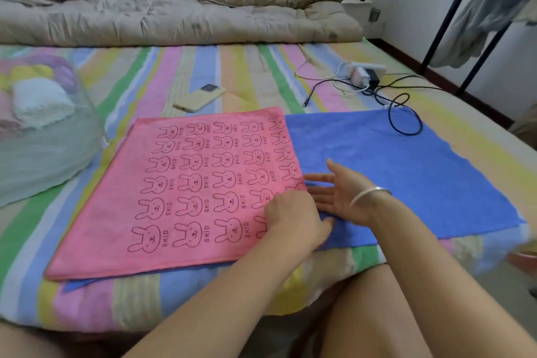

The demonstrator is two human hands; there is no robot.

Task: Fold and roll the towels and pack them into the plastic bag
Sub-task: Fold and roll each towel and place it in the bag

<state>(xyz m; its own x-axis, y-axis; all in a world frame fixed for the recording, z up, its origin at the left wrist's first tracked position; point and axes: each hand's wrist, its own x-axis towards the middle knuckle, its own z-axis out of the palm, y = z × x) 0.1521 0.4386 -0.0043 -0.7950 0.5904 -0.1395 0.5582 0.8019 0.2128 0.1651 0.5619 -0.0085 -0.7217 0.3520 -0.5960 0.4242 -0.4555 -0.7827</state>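
Observation:
A pink towel (186, 192) printed with rabbits lies flat on the striped bed, overlapping the left part of a spread blue towel (406, 177). My left hand (293, 218) rests on the pink towel's right edge, fingers reaching onto the blue towel. Just right of that edge, my right hand (337, 192), with a bangle on the wrist, hovers over the blue towel, fingers straight and palm turned left. A clear plastic bag (43, 154) at the left holds rolled towels, a white one (40, 102) in front.
A phone (200, 97) lies behind the pink towel. A power strip (366, 71) with cables sits at the back right, and a black cable (405, 122) loops onto the blue towel. A beige quilt (174, 20) covers the far bed. A black rack (453, 17) stands at the right.

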